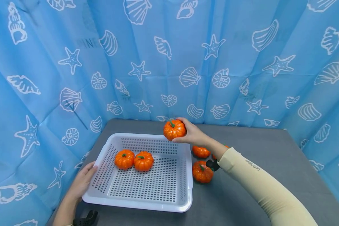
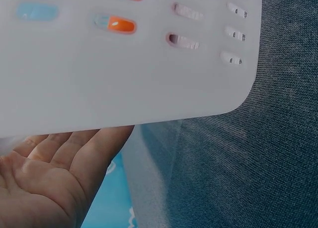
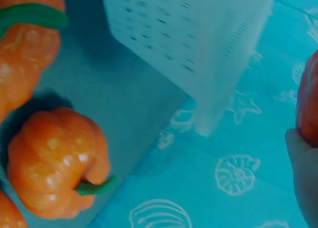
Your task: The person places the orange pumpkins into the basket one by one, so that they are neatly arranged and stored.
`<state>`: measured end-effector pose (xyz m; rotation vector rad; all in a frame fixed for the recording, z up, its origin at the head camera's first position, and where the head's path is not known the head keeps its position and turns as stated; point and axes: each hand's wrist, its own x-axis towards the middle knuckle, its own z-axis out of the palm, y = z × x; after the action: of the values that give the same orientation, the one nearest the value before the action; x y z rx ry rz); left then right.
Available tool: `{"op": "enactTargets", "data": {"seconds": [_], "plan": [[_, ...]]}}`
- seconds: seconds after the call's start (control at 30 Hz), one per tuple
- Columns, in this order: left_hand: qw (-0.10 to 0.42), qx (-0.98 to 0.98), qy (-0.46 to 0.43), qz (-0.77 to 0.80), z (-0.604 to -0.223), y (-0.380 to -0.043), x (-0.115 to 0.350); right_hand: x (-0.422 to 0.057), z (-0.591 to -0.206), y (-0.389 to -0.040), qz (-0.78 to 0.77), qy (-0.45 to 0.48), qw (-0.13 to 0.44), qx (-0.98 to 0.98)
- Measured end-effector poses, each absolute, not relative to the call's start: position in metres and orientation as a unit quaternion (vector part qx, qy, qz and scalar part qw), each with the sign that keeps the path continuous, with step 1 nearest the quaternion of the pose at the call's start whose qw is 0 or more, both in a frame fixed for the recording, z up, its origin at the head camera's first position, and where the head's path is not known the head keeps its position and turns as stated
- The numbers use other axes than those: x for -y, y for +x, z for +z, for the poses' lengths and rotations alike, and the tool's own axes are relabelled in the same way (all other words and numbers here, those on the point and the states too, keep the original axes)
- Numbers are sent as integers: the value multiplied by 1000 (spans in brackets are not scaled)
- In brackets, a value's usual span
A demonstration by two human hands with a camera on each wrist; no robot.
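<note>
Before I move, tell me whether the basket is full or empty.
Neither: two pumpkins sit inside the basket, toward its far left, leaving much of its floor bare.

Right of two pumpkins (image 1: 124, 159), the basket (image 1: 161, 188) offers free floor.

place: curtained-off tabletop booth | seashell-print curtain (image 1: 169, 56) on three sides | grey table (image 1: 257, 150)

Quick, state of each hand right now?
Left hand: at the left rim of the white basket; fingertips hidden, so whether it grips cannot be told.
Right hand: closed, holding an orange pumpkin.
</note>
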<state>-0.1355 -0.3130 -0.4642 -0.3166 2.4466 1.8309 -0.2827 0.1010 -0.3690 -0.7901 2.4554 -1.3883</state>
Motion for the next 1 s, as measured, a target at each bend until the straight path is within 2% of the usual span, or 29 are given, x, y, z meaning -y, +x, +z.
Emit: {"op": "enactTargets", "data": {"seconds": [0.43,0.63,1.0], "plan": [[36,-813,-106,572,-465,-136,312,-90,-398,-283,-335,-366,219,-840],[38,-813,-109,571,-466,-136,313,-80,-399,-284,-289,-376,277,-836],[43,-812,-113,572,-464,-136,312,-59,-406,-287,-141,-393,293,-860]]}}
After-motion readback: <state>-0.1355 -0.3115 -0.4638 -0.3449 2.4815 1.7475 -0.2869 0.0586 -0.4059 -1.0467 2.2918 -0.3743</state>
